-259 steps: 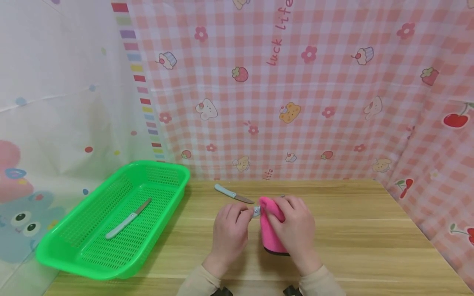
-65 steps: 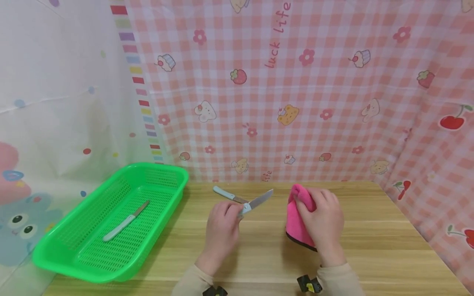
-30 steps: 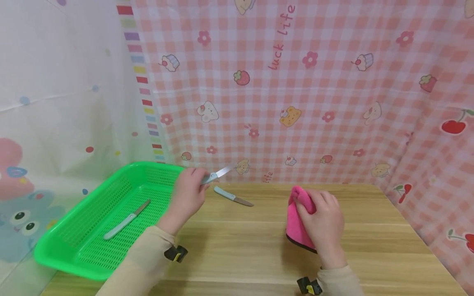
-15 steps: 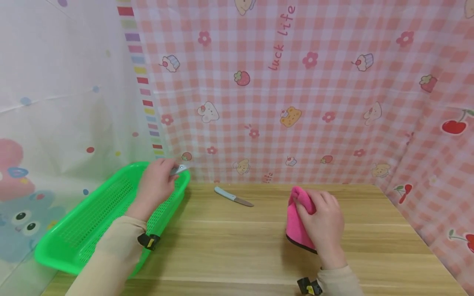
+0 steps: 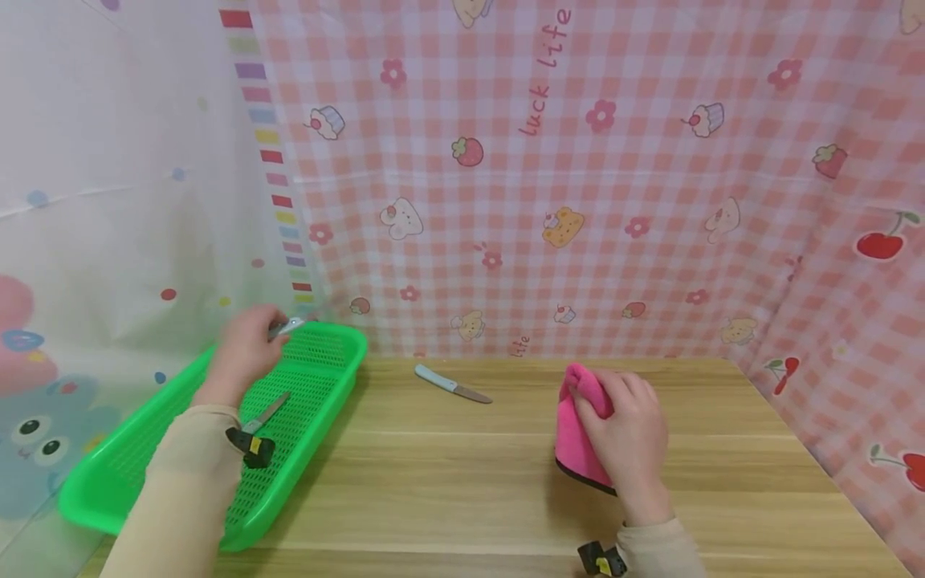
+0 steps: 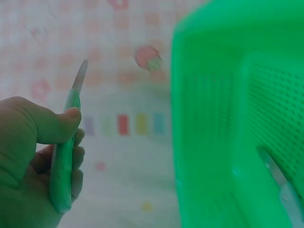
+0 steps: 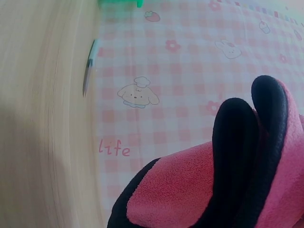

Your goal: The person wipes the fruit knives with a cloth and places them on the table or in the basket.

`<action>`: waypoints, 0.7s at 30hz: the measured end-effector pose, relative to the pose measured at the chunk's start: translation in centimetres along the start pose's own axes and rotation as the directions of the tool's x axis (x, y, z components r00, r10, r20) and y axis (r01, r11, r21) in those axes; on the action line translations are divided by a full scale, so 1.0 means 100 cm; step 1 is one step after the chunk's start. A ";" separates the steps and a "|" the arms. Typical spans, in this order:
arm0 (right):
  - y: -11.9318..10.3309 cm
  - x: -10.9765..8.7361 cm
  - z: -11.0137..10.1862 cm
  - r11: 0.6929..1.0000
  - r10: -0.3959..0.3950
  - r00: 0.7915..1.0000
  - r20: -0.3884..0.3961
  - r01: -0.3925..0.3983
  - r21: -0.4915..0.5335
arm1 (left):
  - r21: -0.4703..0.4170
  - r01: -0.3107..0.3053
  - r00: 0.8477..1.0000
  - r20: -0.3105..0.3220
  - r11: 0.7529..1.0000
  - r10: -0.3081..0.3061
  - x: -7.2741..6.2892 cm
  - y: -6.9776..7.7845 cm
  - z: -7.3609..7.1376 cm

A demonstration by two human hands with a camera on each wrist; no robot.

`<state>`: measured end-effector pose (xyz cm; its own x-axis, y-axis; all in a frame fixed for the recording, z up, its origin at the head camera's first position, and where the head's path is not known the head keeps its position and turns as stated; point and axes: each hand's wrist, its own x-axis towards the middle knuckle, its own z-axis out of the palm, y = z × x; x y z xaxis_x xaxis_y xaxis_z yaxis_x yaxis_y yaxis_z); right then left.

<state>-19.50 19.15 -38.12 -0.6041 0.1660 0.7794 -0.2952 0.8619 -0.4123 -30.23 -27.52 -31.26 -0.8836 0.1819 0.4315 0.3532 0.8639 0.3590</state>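
Over the green perforated basket (image 5: 318, 353), where one knife (image 5: 266, 413) already lies, the left hand (image 5: 242, 353) pinches a pale-handled paring knife (image 6: 64, 156). Another knife (image 5: 451, 384) lies on the wooden table (image 5: 470, 490). The right hand (image 5: 629, 437) grips a folded pink cloth (image 5: 574, 433).

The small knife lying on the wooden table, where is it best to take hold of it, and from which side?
Grip the knife on the table by its pale blue handle, the end toward the green basket, coming from above. It lies flat with the bare blade pointing right, toward the pink cloth, so the handle end is likely safest. The left hand is nearer that end, but it holds another knife.
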 end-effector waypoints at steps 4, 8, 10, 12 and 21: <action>0.000 0.000 0.000 1.000 0.000 1.000 0.000 0.000 -0.002 | -0.011 0.044 0.999 0.016 0.999 -0.044 -0.004 -0.023 0.003; 0.001 0.000 0.000 1.000 -0.004 1.000 -0.002 0.004 -0.003 | -0.023 0.092 0.995 0.035 0.996 -0.091 -0.009 -0.046 0.007; 0.002 0.000 0.000 1.000 -0.007 1.000 -0.005 0.007 -0.002 | -0.014 0.112 0.993 0.047 0.994 -0.112 -0.013 -0.054 0.009; 0.002 0.000 0.001 1.000 -0.010 1.000 -0.005 0.010 -0.002 | 0.006 0.123 0.991 0.058 0.992 -0.123 -0.017 -0.061 0.011; 0.003 0.000 0.000 1.000 -0.007 1.000 0.001 0.007 -0.002 | 0.035 0.186 0.975 0.119 0.982 -0.189 -0.036 -0.078 0.019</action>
<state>-19.56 19.40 -38.27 -0.6025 0.1594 0.7820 -0.2983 0.8639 -0.4058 -30.36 -34.04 -37.18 -0.9647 0.0697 0.2540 0.1713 0.8987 0.4037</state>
